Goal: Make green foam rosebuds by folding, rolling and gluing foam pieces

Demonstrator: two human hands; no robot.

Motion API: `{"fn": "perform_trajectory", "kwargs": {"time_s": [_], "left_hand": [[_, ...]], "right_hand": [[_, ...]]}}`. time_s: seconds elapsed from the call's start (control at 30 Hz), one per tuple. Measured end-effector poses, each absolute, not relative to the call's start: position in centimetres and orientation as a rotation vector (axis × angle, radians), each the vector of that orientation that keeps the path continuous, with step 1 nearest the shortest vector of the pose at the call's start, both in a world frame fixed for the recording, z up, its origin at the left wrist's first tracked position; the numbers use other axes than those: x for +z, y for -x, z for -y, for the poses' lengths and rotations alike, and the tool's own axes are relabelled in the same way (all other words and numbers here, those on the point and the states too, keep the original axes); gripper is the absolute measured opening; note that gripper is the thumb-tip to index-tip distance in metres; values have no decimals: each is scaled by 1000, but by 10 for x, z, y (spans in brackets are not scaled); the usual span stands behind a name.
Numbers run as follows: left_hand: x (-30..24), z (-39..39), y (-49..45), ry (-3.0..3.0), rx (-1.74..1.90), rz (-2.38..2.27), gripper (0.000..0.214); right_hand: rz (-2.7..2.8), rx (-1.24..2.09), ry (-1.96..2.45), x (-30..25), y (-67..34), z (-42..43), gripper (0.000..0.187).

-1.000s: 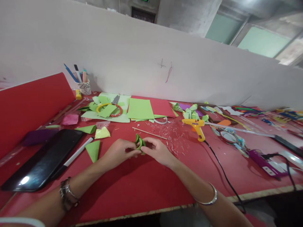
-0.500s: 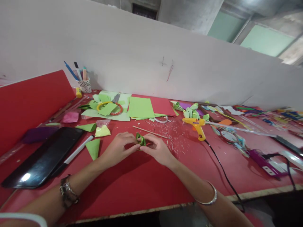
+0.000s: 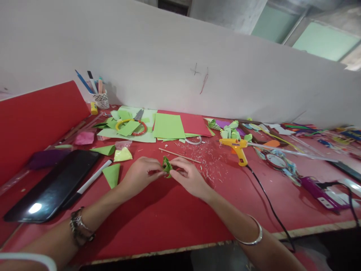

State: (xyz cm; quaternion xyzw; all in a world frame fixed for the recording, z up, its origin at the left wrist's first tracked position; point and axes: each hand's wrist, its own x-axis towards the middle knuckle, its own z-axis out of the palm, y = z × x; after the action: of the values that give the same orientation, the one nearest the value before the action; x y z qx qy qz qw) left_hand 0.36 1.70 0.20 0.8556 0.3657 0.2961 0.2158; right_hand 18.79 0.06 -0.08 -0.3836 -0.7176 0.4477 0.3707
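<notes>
My left hand [image 3: 142, 172] and my right hand [image 3: 188, 176] meet over the red table [image 3: 169, 222], and both pinch a small curled green paper piece [image 3: 166, 166] between their fingertips. The piece is mostly hidden by the fingers. A thin wooden stick [image 3: 179, 155] lies just behind the hands. Green paper cones [image 3: 112, 174] lie to the left of my left hand. A yellow glue gun [image 3: 236, 147] stands to the right, its black cord [image 3: 267, 209] running toward the table's front edge.
A black tablet [image 3: 50, 185] and a white pen [image 3: 91, 180] lie at the left. Green and red paper sheets [image 3: 168, 127], scissors [image 3: 132, 124], a pen cup [image 3: 100, 99] and rolled green pieces [image 3: 231, 131] sit at the back. Craft clutter fills the right side.
The hands have pressed closer around the green piece, squeezing its curl tighter. The view has shifted slightly; nothing else on the table moved.
</notes>
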Motion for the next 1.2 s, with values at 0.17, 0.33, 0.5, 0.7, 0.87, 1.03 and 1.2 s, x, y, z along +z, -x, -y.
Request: {"fn": "perform_trajectory", "kwargs": {"time_s": [0.17,0.33,0.5,0.7,0.87,1.03,1.2], "left_hand": [[1,-16,-4,-2362,791,-1051,18],[2,-15,-3,-2317,777,-1044,16],[3,-14,-4,-2321,743,-1095,18],[5,-13,-6,-2313,785,-1010,16],[4,-15,-5,-2292,788,-1008,13],[3,-19,1,-2285,757,-972,11],[3,-22,4,-2353,664,-915,11]], "right_hand": [[1838,1157,983,1,-189,-1,23],[1831,1201,1006,2,-191,-2,25],[1834,1267,1004,2,-192,-4,26],[1876,1289,916,4,-191,-6,25],[1914,1321,881,4,-194,-8,25],[1883,1219,1003,-1,-196,-9,26],[2052,804,1069,-2,-197,-10,16]]}}
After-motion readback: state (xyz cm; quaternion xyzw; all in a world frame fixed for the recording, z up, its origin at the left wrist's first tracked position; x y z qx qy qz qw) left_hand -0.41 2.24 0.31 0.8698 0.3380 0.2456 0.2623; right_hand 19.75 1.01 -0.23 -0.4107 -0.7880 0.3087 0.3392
